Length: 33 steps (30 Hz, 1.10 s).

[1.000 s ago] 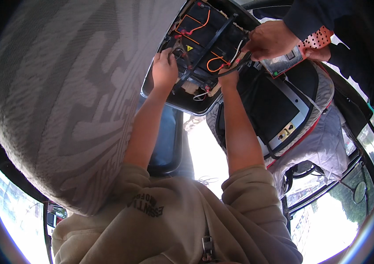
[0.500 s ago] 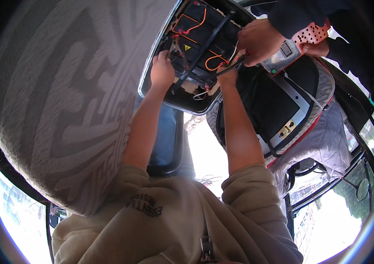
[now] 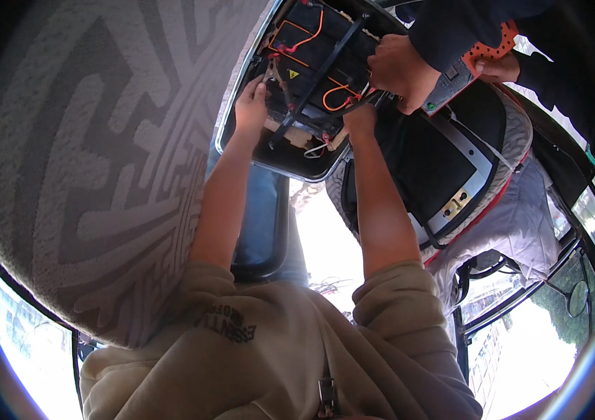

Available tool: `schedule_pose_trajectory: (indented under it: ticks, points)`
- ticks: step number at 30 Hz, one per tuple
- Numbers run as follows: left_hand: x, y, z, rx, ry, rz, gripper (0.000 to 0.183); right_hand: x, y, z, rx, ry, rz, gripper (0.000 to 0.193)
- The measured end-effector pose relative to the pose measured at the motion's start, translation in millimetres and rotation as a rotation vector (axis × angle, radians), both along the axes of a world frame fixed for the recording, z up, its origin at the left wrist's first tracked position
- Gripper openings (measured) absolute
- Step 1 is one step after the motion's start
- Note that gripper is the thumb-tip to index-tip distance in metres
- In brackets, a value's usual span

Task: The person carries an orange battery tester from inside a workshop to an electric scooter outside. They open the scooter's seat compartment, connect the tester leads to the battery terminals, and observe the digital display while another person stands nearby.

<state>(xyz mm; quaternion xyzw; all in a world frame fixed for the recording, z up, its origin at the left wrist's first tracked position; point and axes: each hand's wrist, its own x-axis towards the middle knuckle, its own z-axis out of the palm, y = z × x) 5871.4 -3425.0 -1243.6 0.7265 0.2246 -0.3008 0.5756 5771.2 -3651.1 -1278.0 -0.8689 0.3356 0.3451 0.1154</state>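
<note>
My left hand point(image 3: 250, 105) is closed on a handle of a metal spring clamp point(image 3: 273, 70), whose jaws are at a red-marked terminal of a black battery point(image 3: 302, 72). My right hand point(image 3: 360, 120) is by the battery's right side, beside an orange wire point(image 3: 331, 92) and a black cable. Its fingers look closed, but what they hold is hidden. Close above it is a co-worker's hand point(image 3: 402, 70), near the cable's upper end. The co-worker's other hand point(image 3: 499, 68) holds a tester box point(image 3: 449, 85) with a perforated orange casing.
The batteries sit in a metal-rimmed compartment point(image 3: 297, 173), crossed by a black bar point(image 3: 322, 77). A large grey patterned seat cushion point(image 3: 94, 161) stands tilted at the left. On the right is an upturned seat point(image 3: 444, 161) with a metal bracket, and a pale cloth point(image 3: 514, 217) below it.
The compartment and my left hand appear slightly farther left in view. The co-worker's near hand has shifted, and the tester is tilted more. My left hand stays at the clamp.
</note>
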Motion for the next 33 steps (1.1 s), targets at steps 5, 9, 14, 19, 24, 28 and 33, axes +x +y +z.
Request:
schedule_pose_trajectory:
  ticks: [5,9,14,19,24,28,33]
  points:
    - [0.1,-1.5,0.5,-0.040,0.057,0.064,0.030,2.8,-4.1,0.6,0.064,0.157,0.080,0.029]
    - [-0.9,3.2,-5.1,-0.010,0.047,0.014,0.031,4.6,-5.7,4.3,0.065,0.215,0.348,0.028]
    - [-2.7,2.9,-6.4,-0.031,0.045,0.007,0.031,10.6,-2.3,12.3,0.093,0.172,0.129,0.027]
    - [-0.3,-0.9,-1.1,-0.027,0.076,0.033,0.029,2.8,1.1,-0.8,0.077,0.019,-0.373,0.023]
    - [-0.1,1.1,-1.2,-0.004,0.084,0.041,0.029,10.4,2.9,14.4,0.146,-0.007,-0.295,0.020]
    - [-0.1,0.0,0.2,0.035,0.037,0.020,0.029,15.4,5.6,25.6,0.130,-0.037,-0.259,0.022]
    - [-1.7,-3.5,0.5,0.126,-0.067,-0.038,0.029,11.4,5.6,20.5,0.150,-0.083,-0.394,0.025]
